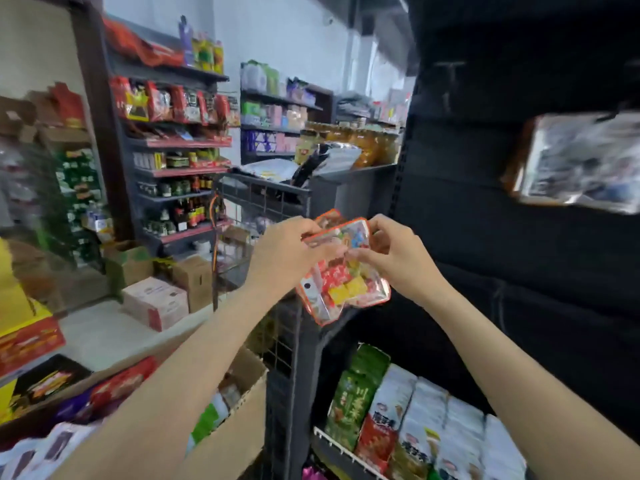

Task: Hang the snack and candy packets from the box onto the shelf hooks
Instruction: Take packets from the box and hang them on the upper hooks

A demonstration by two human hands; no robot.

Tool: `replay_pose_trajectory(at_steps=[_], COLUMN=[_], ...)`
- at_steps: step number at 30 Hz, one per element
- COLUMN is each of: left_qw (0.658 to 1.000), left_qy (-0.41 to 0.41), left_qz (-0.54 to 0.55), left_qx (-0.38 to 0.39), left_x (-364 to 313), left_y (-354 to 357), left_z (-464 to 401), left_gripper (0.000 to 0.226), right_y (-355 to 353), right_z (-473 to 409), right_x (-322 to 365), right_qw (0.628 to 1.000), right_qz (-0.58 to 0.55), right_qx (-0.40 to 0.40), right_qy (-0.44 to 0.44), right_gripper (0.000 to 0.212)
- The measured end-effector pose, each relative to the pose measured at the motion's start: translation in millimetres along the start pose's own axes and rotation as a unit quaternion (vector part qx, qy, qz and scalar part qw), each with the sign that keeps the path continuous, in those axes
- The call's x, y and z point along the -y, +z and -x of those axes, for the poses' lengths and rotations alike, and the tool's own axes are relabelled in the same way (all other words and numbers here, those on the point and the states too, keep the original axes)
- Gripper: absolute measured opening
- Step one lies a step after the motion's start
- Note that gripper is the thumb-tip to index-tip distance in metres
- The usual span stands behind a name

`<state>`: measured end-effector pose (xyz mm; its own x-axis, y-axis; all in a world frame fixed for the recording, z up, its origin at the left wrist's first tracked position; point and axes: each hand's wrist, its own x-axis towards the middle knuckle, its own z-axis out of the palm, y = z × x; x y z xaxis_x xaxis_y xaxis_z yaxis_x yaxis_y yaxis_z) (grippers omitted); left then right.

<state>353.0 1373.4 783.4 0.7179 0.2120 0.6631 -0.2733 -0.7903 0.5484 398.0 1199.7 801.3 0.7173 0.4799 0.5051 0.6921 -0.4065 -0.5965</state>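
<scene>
Both my hands hold clear candy packets (341, 282) with orange-red edges and red and yellow sweets inside, in front of the dark shelf panel (485, 209). My left hand (294, 254) grips the upper left of the packets. My right hand (391, 254) pinches them near the top middle. There seem to be two packets, one behind the other. The open cardboard box (239, 424) with more packets sits low, under my left forearm. A blurred silvery packet (575, 161) hangs high on the right of the panel.
Green, red and white snack bags (398, 417) fill the shelf below the panel. A wire-mesh basket rack (263, 209) stands behind my hands. Cartons (156, 299) lie on the floor at left, and stocked shelves (173, 140) line the far wall.
</scene>
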Motion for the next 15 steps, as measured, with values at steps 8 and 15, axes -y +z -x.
replay_pose_trajectory(at_steps=[8, 15], left_qw=[0.993, 0.988], left_qy=[0.006, 0.044], left_qz=[0.108, 0.150], left_qx=[-0.045, 0.005], left_x=[-175, -264], left_y=[62, 95], left_z=[14, 37], left_gripper=[0.048, 0.020], right_y=[-164, -254], right_z=[101, 169], right_x=[-2, -24], right_qw=[0.953, 0.934], right_qz=[-0.054, -0.157], right_qx=[-0.296, -0.301], right_qy=[0.029, 0.108], right_gripper=[0.021, 0.040])
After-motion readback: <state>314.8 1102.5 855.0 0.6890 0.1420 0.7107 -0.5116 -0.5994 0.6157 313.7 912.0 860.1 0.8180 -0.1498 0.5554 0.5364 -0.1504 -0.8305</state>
